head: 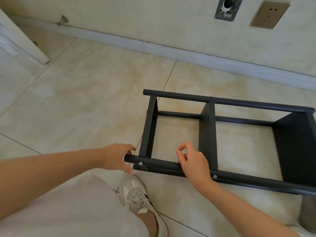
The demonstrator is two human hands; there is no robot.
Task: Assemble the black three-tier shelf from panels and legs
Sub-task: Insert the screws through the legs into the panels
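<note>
In the head view the black shelf [207, 134] lies on its side on the tiled floor [85, 100], ahead and to the right of the person. Its long axis runs from a free end near the middle of the frame out past the right edge. All three panels stand on edge across the legs: a thin end panel [148, 127] on the left, a middle panel [207, 147] and a broad one at the far right. The near leg [162, 164], a round tube with a bright screw head [140, 163] close to its left tip, is the part within reach. The far leg [222, 100] lies well beyond, toward the wall. The left hand [118, 158] sits right at the tube's open tip, fingers above and thumb below, spread and not closed on it. The right hand [191, 161] lies over the same tube further along, between the end and middle panels. Its thumb and forefinger are pinched into a small ring, and I cannot tell whether anything is held there. A shoe [136, 194] rests just below the tip. The frame looks essentially built, so the next move probably works along this near leg, with the left hand nearer its end.
</note>
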